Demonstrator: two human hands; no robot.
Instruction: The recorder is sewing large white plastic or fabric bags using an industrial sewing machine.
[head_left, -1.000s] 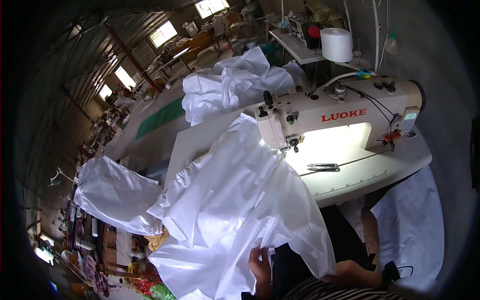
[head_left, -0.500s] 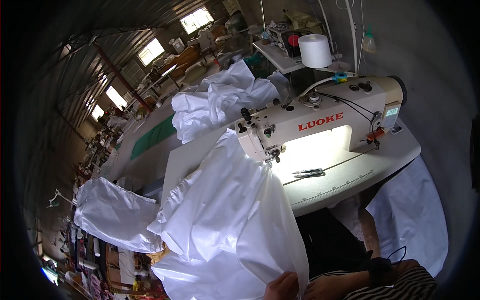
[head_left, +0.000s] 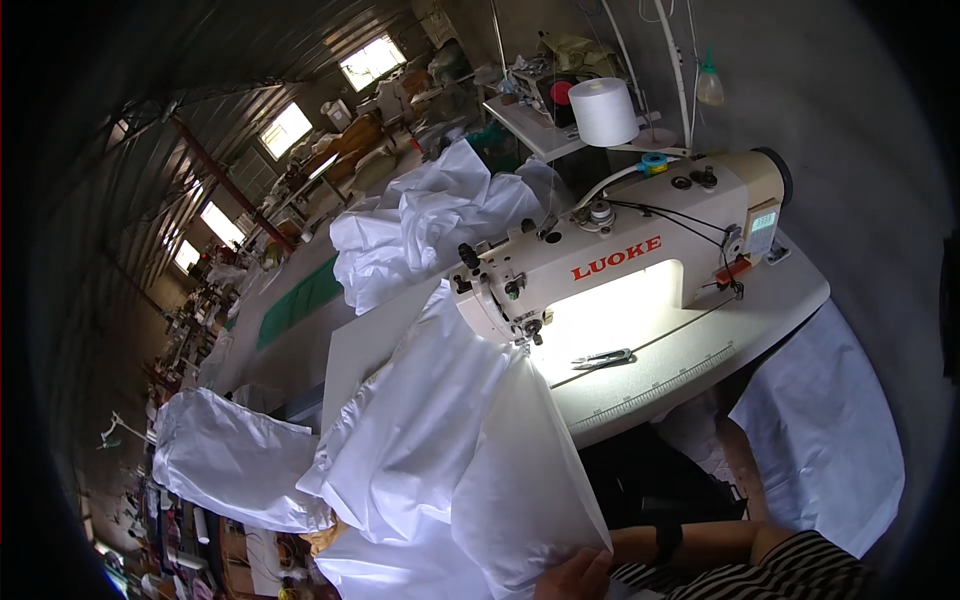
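White fabric [head_left: 430, 400], draped off the desk [head_left: 690, 345] from the needle end of the sewing machine [head_left: 715, 205], looks light, limp, probably slippery; best held by its lower edge, where my left hand [head_left: 573, 577] pinches it, my right hand [head_left: 630, 545] half hidden, grip unclear.

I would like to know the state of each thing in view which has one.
White cloth: creased, draped from beneath the machine head.
Left hand: closed on the cloth's lower edge.
Right hand: fingers hidden, apparently behind the cloth.
Machine display: lit.
Machine bed: brightly lit.
Thread snips: lying on that bed.
Thread cone: upright.
Fabric heap: crumpled.
Bottle: hanging.
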